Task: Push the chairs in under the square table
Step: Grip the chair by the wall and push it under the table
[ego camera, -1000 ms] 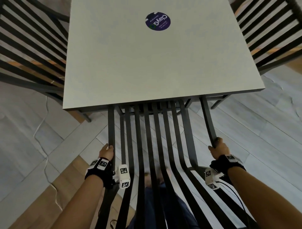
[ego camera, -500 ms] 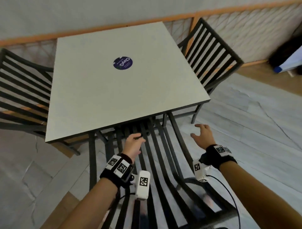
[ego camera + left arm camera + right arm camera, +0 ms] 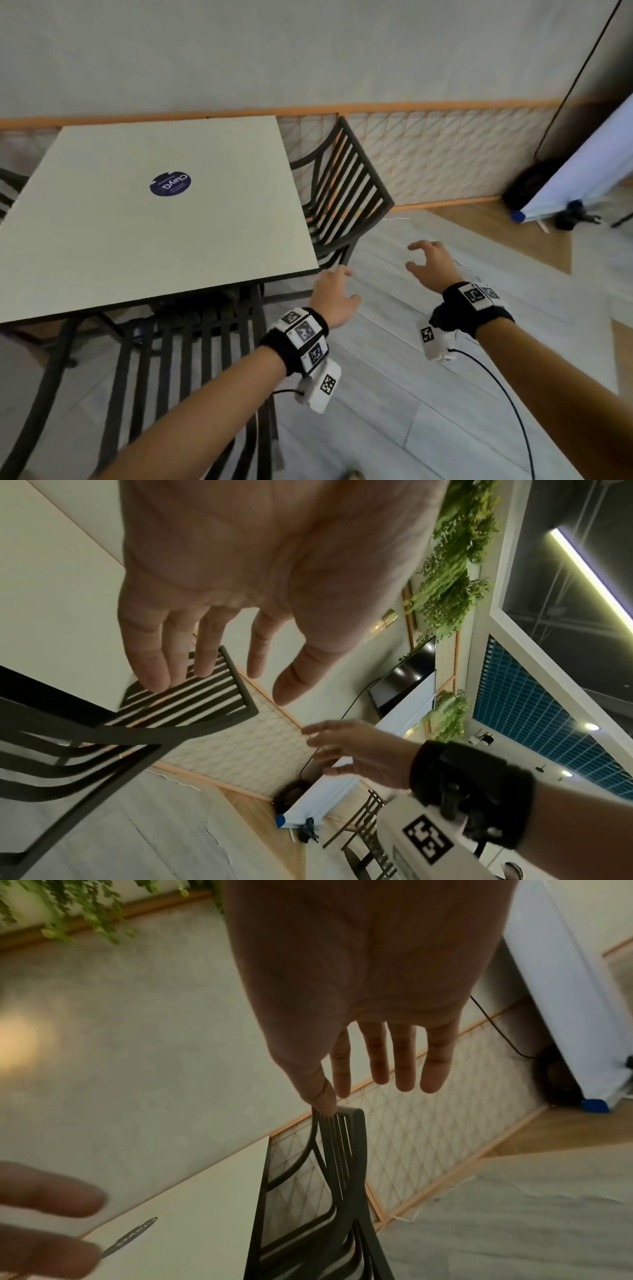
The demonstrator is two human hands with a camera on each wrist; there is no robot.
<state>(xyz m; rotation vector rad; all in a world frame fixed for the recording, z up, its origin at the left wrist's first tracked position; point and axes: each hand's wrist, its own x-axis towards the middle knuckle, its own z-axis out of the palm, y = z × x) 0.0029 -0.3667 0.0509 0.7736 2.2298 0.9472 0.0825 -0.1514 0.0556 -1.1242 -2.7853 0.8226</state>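
Hands: left hand (image 3: 334, 296) and right hand (image 3: 432, 265) both released, fingers spread, grasping nothing, above floor. Desk (image 3: 144, 219): square, white. Near chair (image 3: 191, 346): tucked under desk. Right-side chair (image 3: 346, 192): beside desk edge. Sticker (image 3: 170, 184): desk centre.

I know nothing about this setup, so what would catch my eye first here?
Probably the pale square table with a round dark sticker near its middle. Two bare hands reach out empty beside its near right corner, the left hand and the right hand, toward a black slatted chair on the table's right side.
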